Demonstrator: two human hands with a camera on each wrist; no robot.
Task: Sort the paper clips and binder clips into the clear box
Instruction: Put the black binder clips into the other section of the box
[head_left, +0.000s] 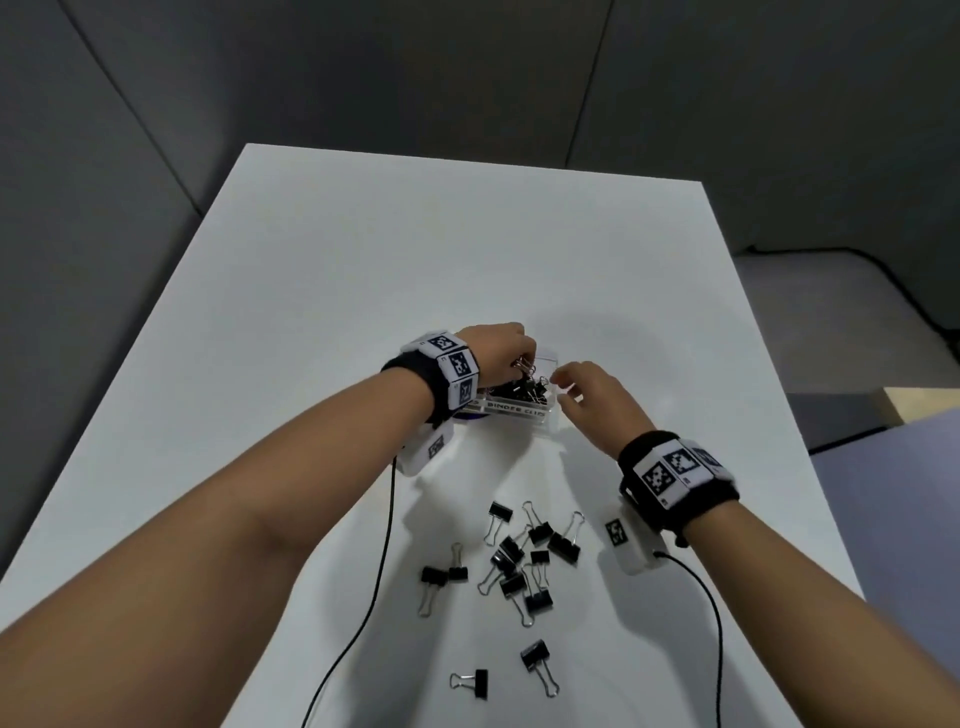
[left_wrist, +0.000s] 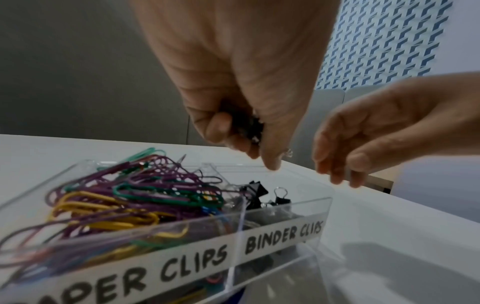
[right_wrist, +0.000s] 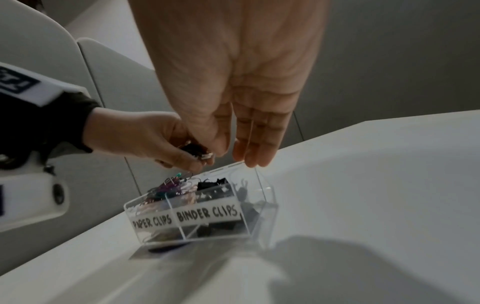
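We work at a white bench (head_left: 467, 249), with the clear box (left_wrist: 306, 207) near its middle; its left compartment is heaped with coloured paper clips (left_wrist: 124, 197), and its right one, labelled for binder clips, is partly filled with black ones (left_wrist: 257, 190). A loose scatter of binder clips (head_left: 519, 561) waits on the bench nearer to us, so the sorting looks well along but unfinished.

The risk, as we judge it, lies in the drop. Our left hand (left_wrist: 244, 86) hangs above the divider rather than squarely over the right compartment, so a clip let go from there could land among the paper clips or bounce off the rim onto the bench.

That hand points fingers-down, clenched round a small bunch of black binder clips (left_wrist: 250, 125). Our right hand (right_wrist: 233, 82) hovers just beside it over the box's far right corner, fingers (right_wrist: 257, 148) straight, released and holding nothing.
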